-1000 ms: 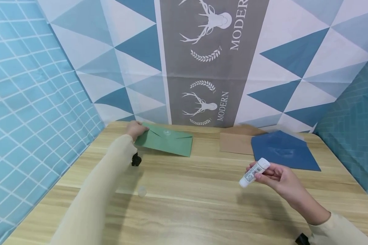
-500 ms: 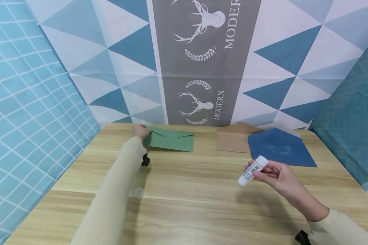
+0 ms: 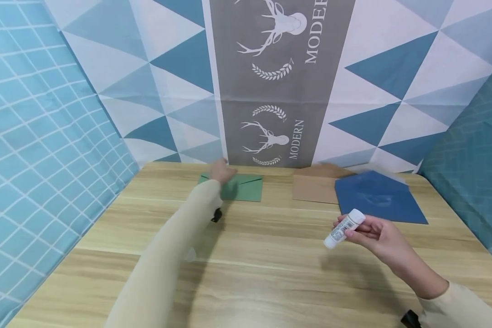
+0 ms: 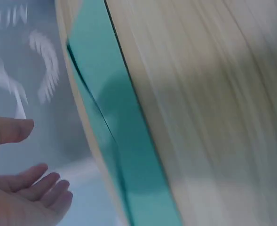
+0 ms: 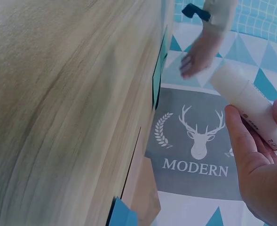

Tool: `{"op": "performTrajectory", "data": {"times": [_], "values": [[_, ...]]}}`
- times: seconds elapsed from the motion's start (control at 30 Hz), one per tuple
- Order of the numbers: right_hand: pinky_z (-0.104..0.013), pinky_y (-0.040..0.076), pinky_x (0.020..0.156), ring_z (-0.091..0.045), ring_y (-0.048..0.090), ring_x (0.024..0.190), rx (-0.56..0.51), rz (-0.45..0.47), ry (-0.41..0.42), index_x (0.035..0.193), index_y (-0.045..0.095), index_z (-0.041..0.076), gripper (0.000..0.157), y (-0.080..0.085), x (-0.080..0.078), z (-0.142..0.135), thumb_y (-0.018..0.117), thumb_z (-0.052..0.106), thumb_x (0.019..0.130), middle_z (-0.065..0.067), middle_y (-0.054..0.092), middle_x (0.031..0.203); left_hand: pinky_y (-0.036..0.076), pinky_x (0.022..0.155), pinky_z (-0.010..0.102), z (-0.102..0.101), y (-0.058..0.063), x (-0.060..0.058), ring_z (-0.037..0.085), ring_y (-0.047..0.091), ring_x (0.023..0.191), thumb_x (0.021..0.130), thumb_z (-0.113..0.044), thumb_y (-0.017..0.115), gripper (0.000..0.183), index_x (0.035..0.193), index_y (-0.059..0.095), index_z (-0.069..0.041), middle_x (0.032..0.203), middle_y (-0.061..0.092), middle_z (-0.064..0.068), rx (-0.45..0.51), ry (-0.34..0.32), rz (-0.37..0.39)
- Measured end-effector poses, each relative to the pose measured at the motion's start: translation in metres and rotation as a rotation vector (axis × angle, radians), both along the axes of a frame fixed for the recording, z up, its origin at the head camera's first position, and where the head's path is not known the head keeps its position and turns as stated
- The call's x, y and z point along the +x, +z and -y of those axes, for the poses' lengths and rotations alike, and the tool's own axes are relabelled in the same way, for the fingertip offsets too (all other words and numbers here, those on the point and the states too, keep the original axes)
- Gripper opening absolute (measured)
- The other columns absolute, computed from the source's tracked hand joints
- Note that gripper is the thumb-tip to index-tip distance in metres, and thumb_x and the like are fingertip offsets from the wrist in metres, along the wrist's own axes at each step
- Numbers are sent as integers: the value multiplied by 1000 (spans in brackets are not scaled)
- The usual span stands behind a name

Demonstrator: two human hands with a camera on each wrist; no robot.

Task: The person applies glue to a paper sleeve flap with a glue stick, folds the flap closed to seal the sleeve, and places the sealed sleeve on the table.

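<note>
My left hand (image 3: 221, 172) hovers over the green envelope (image 3: 250, 191) at the back of the table. In the left wrist view the thumb and loosely bent fingers of the left hand (image 4: 25, 193) stand apart, with nothing between them. The envelope's flap is folded down along its body (image 4: 124, 122). Over the right half of the table, my right hand (image 3: 387, 246) holds a white glue stick (image 3: 344, 228) between thumb and fingers. Its cap end points up and right in the head view. The right wrist view shows the glue stick (image 5: 251, 101) close up.
Right of the green envelope lie a brown envelope (image 3: 315, 189) and a blue envelope (image 3: 393, 205), both with raised flaps; whitish smears mark the blue one. A small translucent piece (image 3: 191, 254) sits on the wooden table (image 3: 270, 287). A patterned cloth wall (image 3: 270, 91) stands behind.
My left hand has let go of the green envelope's left corner and moved right above it. The envelope now lies flatter and straighter. My right hand stays in place with the glue stick.
</note>
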State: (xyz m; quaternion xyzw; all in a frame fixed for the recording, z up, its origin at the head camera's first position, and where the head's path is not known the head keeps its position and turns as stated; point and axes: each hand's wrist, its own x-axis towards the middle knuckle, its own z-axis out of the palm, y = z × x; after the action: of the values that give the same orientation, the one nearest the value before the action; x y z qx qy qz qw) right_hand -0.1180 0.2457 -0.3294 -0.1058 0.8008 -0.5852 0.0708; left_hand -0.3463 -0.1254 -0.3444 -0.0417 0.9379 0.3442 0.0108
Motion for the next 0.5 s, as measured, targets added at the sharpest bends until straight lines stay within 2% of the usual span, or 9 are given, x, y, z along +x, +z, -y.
{"op": "performTrajectory", "data": {"times": [0.1,0.13,0.27,0.4,0.5], "values": [[-20,56,82,7,63,103,22,9,-18,137,44,-9,55,1,0,-2,63,16,92,17,69,115,49,100,44,-44,0,-3,35,56,120,88,-20,63,48,128,53,5,132,57,21,-56,-111,-39],[-21,57,82,7,63,103,30,12,-25,137,44,-9,55,1,0,-3,63,17,92,16,69,116,51,98,42,-60,0,-2,33,62,112,89,-20,63,46,127,55,4,129,60,20,-77,-141,-46],[-20,57,82,7,64,102,37,22,-41,136,46,-7,54,1,1,-7,64,17,92,16,70,115,50,100,38,-119,1,3,28,62,114,90,-20,62,44,129,55,0,132,60,15,-120,-252,-50],[-18,56,81,6,64,103,8,27,-44,134,50,-4,48,-1,2,-9,63,15,92,19,70,112,49,101,35,-171,-7,4,24,59,120,91,-24,63,44,131,55,-8,132,61,8,-166,-352,-50],[-17,56,80,5,65,103,-34,26,-28,131,57,6,40,-3,2,-11,62,11,92,19,69,113,51,96,29,-204,-16,11,18,62,113,93,-28,60,38,128,59,-13,126,65,2,-271,-459,-101]]}}
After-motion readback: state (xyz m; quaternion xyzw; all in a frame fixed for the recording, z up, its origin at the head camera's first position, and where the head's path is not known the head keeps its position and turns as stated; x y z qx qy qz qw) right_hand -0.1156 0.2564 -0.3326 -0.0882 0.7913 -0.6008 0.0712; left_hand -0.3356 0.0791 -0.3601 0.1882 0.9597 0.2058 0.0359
